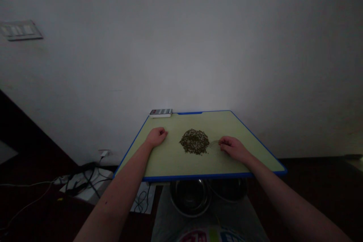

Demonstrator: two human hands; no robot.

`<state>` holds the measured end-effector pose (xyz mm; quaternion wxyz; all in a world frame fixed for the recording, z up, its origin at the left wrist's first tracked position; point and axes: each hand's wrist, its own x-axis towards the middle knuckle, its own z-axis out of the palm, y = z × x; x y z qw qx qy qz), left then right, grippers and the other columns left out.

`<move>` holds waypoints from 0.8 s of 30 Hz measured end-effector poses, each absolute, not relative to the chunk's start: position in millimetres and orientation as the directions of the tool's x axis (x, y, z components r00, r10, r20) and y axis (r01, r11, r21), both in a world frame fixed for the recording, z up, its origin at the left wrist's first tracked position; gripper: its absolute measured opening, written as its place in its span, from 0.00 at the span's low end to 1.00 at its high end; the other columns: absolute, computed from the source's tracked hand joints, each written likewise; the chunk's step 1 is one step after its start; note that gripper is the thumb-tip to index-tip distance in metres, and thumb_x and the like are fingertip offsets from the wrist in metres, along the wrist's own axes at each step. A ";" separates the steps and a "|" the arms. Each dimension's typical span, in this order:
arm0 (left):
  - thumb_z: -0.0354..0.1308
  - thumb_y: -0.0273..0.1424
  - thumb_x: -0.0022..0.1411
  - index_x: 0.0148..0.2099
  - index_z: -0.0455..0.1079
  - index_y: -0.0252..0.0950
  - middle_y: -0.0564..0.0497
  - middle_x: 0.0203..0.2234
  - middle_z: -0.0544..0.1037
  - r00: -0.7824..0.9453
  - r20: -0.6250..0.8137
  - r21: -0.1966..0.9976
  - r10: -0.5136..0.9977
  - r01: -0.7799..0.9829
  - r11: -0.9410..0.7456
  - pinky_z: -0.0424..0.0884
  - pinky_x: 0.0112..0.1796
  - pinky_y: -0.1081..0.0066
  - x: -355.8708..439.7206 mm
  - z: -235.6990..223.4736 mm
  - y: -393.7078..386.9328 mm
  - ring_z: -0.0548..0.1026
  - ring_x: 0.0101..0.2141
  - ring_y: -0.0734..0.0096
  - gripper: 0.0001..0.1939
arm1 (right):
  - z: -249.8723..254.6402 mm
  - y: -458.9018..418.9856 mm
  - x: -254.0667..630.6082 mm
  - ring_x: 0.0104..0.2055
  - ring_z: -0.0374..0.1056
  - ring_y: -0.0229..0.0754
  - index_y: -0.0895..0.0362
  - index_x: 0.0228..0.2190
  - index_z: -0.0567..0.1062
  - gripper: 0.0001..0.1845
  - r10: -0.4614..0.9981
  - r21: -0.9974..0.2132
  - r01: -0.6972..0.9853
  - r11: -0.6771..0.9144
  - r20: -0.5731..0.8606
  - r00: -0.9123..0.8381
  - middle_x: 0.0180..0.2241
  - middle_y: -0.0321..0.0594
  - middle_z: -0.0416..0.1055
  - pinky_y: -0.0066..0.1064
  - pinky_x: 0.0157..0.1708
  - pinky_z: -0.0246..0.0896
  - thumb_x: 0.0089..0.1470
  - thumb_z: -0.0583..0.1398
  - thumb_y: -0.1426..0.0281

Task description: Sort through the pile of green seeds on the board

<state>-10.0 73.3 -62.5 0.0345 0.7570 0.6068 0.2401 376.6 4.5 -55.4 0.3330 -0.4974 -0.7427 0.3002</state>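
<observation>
A low heap of small dark and pale grains lies on the middle of a pale green board with a blue rim. Left of the heap, my left hand rests on the board in a loose fist, apart from the grains, with nothing seen in it. On the other side, my right hand pinches a thin, see-through utensil. Its far end reaches the right edge of the heap; its exact kind is too faint to tell.
A phone-like device lies at the board's far left corner, near the wall. Below the front edge, a metal bowl and a second, darker bowl sit on my lap. Cables lie at lower left.
</observation>
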 end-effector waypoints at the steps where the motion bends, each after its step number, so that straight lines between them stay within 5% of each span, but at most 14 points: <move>1: 0.48 0.39 0.57 0.25 0.66 0.36 0.51 0.21 0.71 0.149 0.320 0.343 0.936 0.902 -0.261 0.57 0.27 0.71 -9.9 -62.3 73.2 0.66 0.24 0.71 0.15 | -57.8 3.8 378.0 0.23 0.60 0.36 0.58 0.32 0.72 0.12 0.945 -0.785 0.535 0.314 0.203 -0.257 0.21 0.33 0.66 0.27 0.24 0.55 0.43 0.53 0.70; 5: 0.48 0.40 0.57 0.25 0.66 0.36 0.51 0.20 0.70 0.151 0.318 0.336 0.936 0.905 -0.261 0.57 0.27 0.71 -9.6 -61.6 72.7 0.66 0.24 0.70 0.15 | -63.5 1.7 383.6 0.23 0.60 0.36 0.59 0.42 0.72 0.21 0.951 -0.791 0.531 0.304 0.219 -0.217 0.21 0.33 0.66 0.28 0.25 0.56 0.44 0.53 0.70; 14: 0.48 0.40 0.57 0.25 0.65 0.35 0.52 0.19 0.69 0.140 0.307 0.347 0.941 0.905 -0.248 0.56 0.26 0.71 -8.4 -61.9 72.5 0.64 0.23 0.72 0.15 | -64.4 -3.2 381.4 0.24 0.61 0.38 0.59 0.42 0.74 0.20 0.908 -0.581 0.700 0.415 0.305 -0.286 0.23 0.36 0.69 0.29 0.27 0.55 0.47 0.52 0.71; 24: 0.48 0.40 0.56 0.24 0.65 0.36 0.52 0.18 0.68 0.144 0.319 0.358 0.937 0.897 -0.260 0.55 0.26 0.71 -9.4 -63.4 74.3 0.64 0.23 0.72 0.15 | -57.8 -5.8 372.1 0.24 0.62 0.38 0.59 0.43 0.74 0.20 0.894 -0.515 0.731 0.446 0.287 -0.343 0.23 0.36 0.69 0.29 0.27 0.53 0.48 0.52 0.73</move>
